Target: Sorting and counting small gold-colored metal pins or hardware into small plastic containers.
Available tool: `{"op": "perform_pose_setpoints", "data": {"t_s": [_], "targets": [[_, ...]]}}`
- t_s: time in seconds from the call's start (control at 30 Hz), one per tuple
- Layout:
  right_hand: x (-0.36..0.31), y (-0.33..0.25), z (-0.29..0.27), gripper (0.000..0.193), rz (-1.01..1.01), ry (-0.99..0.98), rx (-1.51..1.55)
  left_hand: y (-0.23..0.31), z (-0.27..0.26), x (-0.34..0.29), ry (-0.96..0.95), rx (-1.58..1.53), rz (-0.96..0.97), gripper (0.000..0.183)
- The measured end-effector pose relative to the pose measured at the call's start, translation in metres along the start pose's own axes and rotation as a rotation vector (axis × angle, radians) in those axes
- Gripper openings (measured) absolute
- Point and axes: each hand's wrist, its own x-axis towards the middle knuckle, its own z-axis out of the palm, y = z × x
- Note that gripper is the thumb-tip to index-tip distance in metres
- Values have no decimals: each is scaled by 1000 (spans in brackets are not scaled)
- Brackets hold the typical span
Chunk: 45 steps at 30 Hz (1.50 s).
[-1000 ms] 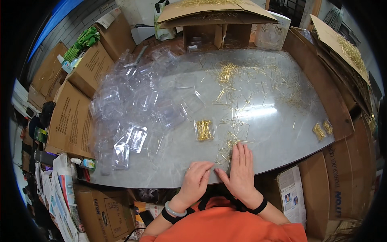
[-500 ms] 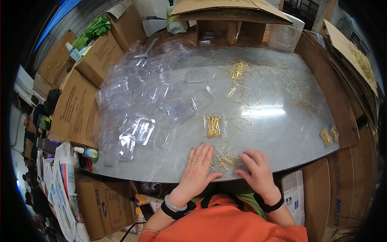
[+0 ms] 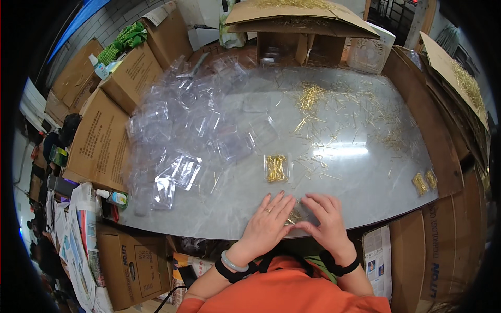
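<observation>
At the table's front edge my left hand (image 3: 269, 220) lies with its fingers stretched out along the left side of a small heap of thin gold-coloured metal pins (image 3: 293, 215). My right hand (image 3: 324, 219) curves round the heap from the other side, thumb apart from the fingers. Between them the two hands enclose the pins, and most of the heap is hidden. Just beyond stands a clear plastic box (image 3: 289, 168) filled with similar gold pins (image 3: 276, 168), lying in one direction.
Many clear plastic boxes (image 3: 182, 117) are heaped on the left of the grey table (image 3: 240, 201). Loose gold pins (image 3: 311, 98) scatter over the far right, and two small bundles (image 3: 420, 183) lie at the right edge. Cardboard boxes (image 3: 99, 141) wall the left side; a cardboard panel (image 3: 425, 120) borders the right.
My hands have come closer together, the left moving right, and the pins spread between them are now drawn into a tighter heap.
</observation>
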Motion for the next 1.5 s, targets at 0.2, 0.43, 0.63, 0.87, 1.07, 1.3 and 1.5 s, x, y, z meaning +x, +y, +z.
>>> {"op": "perform_pose_setpoints", "data": {"t_s": [0.2, 0.43, 0.63, 0.87, 1.07, 1.3, 1.5], "targets": [[6, -6, -7, 62, -44, -240, -97, -2, 2, -3, 67, -148, -37, 65], [-3, -1, 10, 53, -1, -189, 63, 2, 2, -3, 148, -208, -79, 60], [13, -15, 7, 37, -121, -125, -67, -25, -10, -17, -12, -584, -176, 63], [4, -5, 26, 30, -46, -91, 7, -28, -43, -23, -173, -481, -83, 73], [10, -13, 14, 35, -110, -170, 79, -12, -10, -20, -5, -201, -118, 59], [4, -4, 19, 43, -84, -236, 35, 2, 6, -13, 67, -80, -132, 55], [-19, -25, 15, 55, 193, -38, 115, 6, -3, -9, 49, -130, -117, 57]]}}
